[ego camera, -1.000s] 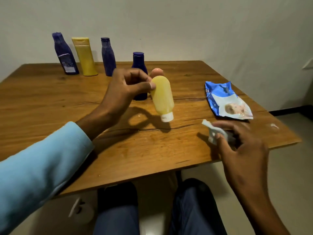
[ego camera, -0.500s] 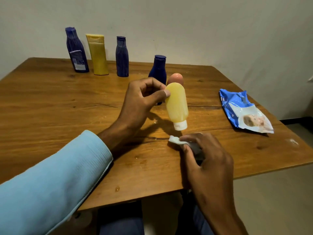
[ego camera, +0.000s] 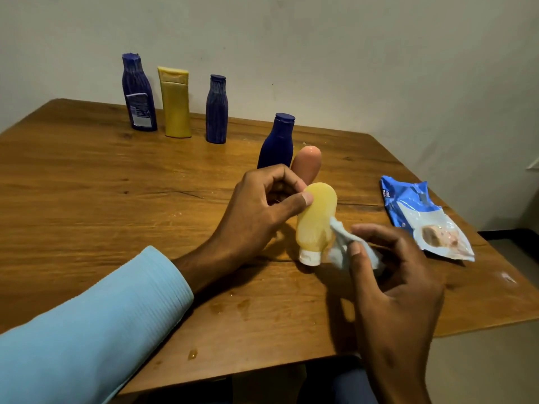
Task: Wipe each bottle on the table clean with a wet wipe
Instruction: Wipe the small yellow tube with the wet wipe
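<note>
- Your left hand [ego camera: 262, 205] pinches the yellow bottle [ego camera: 316, 220] cap-down, w/ its side exposed for wiping.
- Your right hand [ego camera: 390, 272] grips the wet wipe [ego camera: 344, 246] against that side.

The left arm wears a light blue sleeve [ego camera: 87, 325] of finely ribbed knit, its cuff ending just short of the wrist, nearer the table [ego camera: 87, 176] edge than the left hand [ego camera: 256, 211], which is bare. The right hand [ego camera: 399, 287] and its forearm are bare too, with no sleeve in view. Below the table's near edge, a dark blue trouser leg [ego camera: 353, 386] shows. No rings or watch are visible on either hand.
</note>
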Demonstrator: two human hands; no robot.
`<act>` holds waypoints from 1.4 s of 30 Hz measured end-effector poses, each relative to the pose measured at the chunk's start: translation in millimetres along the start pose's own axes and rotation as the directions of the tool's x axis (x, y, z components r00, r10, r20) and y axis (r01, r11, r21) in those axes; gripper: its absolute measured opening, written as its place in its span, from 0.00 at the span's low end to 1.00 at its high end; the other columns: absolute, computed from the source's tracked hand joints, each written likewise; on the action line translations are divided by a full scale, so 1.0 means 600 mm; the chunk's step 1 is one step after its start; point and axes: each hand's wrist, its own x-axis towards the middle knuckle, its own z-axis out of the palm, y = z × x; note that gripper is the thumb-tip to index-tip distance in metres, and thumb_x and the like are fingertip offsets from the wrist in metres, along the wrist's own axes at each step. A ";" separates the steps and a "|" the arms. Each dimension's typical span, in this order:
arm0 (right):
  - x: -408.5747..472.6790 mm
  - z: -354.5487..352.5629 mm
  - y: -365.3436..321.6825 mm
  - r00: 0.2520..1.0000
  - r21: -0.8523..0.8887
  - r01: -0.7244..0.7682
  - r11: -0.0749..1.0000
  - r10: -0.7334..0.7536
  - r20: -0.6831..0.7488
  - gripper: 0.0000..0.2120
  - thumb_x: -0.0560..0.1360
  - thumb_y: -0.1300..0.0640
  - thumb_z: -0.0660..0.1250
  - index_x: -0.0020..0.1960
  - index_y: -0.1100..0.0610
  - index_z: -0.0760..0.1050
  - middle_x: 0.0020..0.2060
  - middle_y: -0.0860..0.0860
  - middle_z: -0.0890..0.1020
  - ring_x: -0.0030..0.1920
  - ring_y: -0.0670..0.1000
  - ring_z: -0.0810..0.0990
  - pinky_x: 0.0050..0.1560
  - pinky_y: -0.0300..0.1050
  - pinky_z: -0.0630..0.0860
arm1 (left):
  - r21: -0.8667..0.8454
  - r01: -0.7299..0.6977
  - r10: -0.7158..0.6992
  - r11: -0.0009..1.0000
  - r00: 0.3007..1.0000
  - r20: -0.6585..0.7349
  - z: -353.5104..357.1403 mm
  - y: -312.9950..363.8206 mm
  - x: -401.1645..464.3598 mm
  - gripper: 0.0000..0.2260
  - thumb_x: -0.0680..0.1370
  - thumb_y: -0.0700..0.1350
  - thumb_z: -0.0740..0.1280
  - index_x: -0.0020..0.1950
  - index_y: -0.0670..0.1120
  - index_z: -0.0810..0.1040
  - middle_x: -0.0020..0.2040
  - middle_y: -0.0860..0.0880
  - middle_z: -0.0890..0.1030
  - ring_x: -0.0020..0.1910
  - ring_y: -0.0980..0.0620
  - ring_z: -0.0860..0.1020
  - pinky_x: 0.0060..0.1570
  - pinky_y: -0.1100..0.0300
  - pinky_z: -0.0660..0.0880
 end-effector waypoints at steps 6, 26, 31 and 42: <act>0.070 0.002 -0.005 0.979 -0.128 0.197 0.972 -0.201 -0.020 0.10 0.79 0.62 0.71 0.58 0.51 0.81 0.53 0.42 0.82 0.56 0.40 0.80 0.54 0.32 0.76 | 0.029 0.001 -0.003 1.000 0.998 0.068 0.006 -0.003 -0.003 0.03 0.81 0.46 0.73 0.52 0.48 0.82 0.48 0.52 0.85 0.47 0.54 0.84 0.42 0.61 0.77; 0.067 -0.020 0.007 0.964 -0.135 0.255 0.957 -0.241 0.113 0.13 0.77 0.63 0.73 0.57 0.49 0.83 0.54 0.42 0.83 0.58 0.40 0.81 0.57 0.32 0.77 | 0.011 0.006 -0.006 1.000 0.997 0.080 0.003 -0.010 0.002 0.03 0.82 0.45 0.73 0.53 0.46 0.82 0.48 0.50 0.85 0.47 0.52 0.84 0.41 0.56 0.80; 0.101 0.009 0.010 0.961 -0.189 0.269 0.944 -0.249 0.124 0.14 0.77 0.65 0.75 0.60 0.52 0.83 0.56 0.46 0.84 0.57 0.41 0.81 0.55 0.33 0.78 | 0.010 0.003 -0.004 1.000 0.996 0.087 0.000 -0.007 0.001 0.03 0.82 0.45 0.72 0.53 0.47 0.82 0.49 0.51 0.85 0.48 0.53 0.85 0.42 0.56 0.82; 0.000 -0.020 0.041 0.951 -0.219 0.211 0.953 -0.148 0.272 0.18 0.74 0.67 0.76 0.55 0.46 0.82 0.52 0.42 0.82 0.55 0.39 0.81 0.54 0.27 0.75 | 0.032 -0.008 0.006 0.999 0.998 0.068 0.001 -0.009 0.002 0.02 0.81 0.45 0.73 0.52 0.47 0.82 0.47 0.52 0.85 0.47 0.54 0.84 0.42 0.60 0.80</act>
